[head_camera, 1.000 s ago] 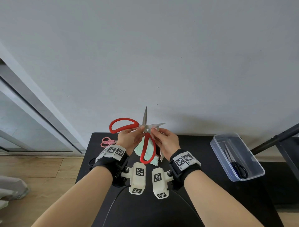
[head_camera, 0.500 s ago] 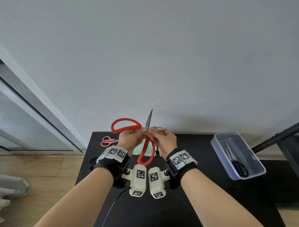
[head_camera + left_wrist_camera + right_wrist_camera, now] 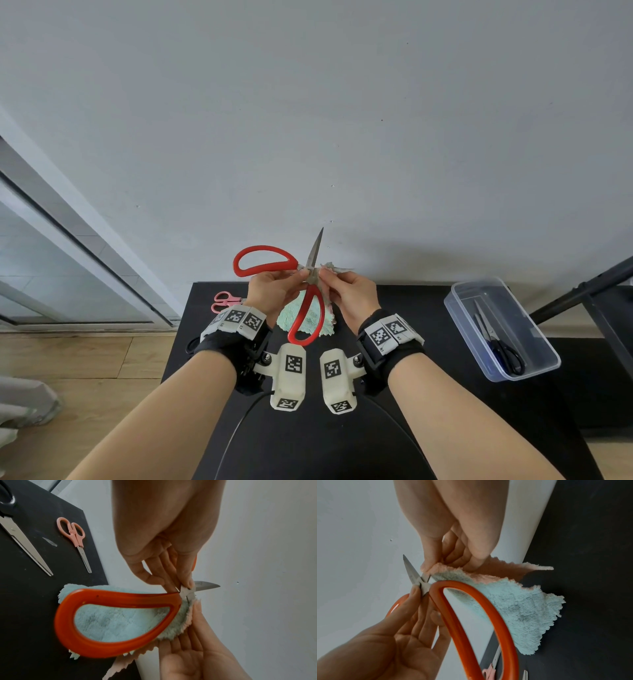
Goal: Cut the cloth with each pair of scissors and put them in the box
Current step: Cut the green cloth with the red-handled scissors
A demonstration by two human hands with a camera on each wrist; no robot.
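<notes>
Large red-handled scissors (image 3: 263, 260) are held up in front of the wall, blades apart: one points up, the other right. My left hand (image 3: 303, 274) pinches them at the pivot, as the left wrist view (image 3: 181, 585) shows. A mint and pink fleece cloth (image 3: 308, 322) hangs below them. My right hand (image 3: 325, 277) pinches its top edge (image 3: 436, 566) right beside the pivot, between the blades. The clear plastic box (image 3: 455, 301) stands on the table to the right, apart from both hands, with dark-handled scissors (image 3: 496, 342) inside.
Small pink scissors (image 3: 224, 301) lie at the far left of the black table (image 3: 445, 411). Long black-handled scissors (image 3: 20, 536) lie beside them near the left edge. A grey wall rises just behind the table. A dark stand (image 3: 582, 294) leans at the right.
The upward blade has tilted slightly to the right. My hands have drawn closer together, and the cloth's edge has come up against the blades.
</notes>
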